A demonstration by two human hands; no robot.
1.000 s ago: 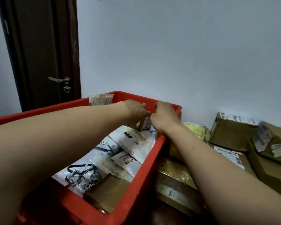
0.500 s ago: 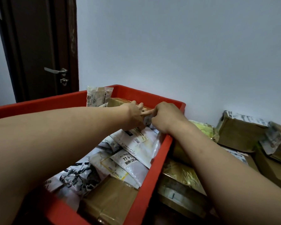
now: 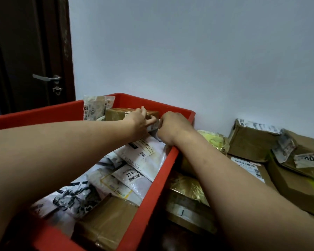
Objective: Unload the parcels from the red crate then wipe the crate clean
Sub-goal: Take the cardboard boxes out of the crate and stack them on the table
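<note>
The red crate (image 3: 158, 182) is full of parcels. White plastic mailers (image 3: 143, 160) overlap through its middle, a black-and-white printed bag (image 3: 71, 198) lies toward seven o'clock, and a brown carton (image 3: 105, 220) sits at the six o'clock end. Another brown carton (image 3: 116, 113) sits at the twelve o'clock end, with an upright clear packet (image 3: 96, 107) in the eleven o'clock corner. Both hands meet over the twelve o'clock end. The left hand (image 3: 140, 122) pinches a small pale packet (image 3: 153, 126) with its fingers. The right hand (image 3: 172, 125) is curled at the packet's other side, and its fingers are mostly hidden behind the knuckles. Outside the crate at three o'clock lie a yellow padded bag (image 3: 214, 140), gold-wrapped parcels (image 3: 187, 187) and cardboard boxes (image 3: 252, 142). A dark door (image 3: 25, 51) stands at ten o'clock. Compared with half a second ago, the hands remain together at the same end, the left forefinger has lifted, and more of the far carton shows.
</note>
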